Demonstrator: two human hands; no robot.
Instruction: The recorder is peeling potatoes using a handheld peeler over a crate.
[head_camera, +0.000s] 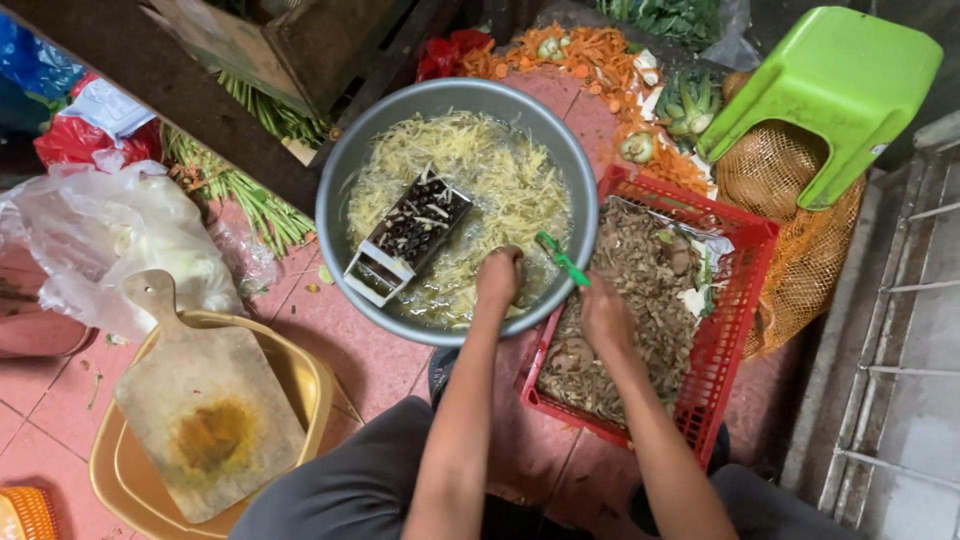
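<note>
My left hand (499, 276) reaches into a large grey metal basin (345, 160) and is closed, dipped in the water among pale shredded vegetable strips (500, 170); what it grips is hidden. A metal grater (408, 233) lies tilted in the same basin, to the left of that hand. My right hand (603, 313) is over the near edge of a red plastic basket (735, 320) full of brown peelings (640, 290), and it holds a green-handled peeler (563, 259) that points toward the basin's rim.
A worn wooden cutting board (205, 400) rests on a yellow tray (310, 375) at lower left. A green plastic stool (835, 85) sits on an orange net sack (775, 170) at upper right. Clear plastic bags (110, 235), green stems (255, 200) and orange peel scraps (590, 55) surround the basin.
</note>
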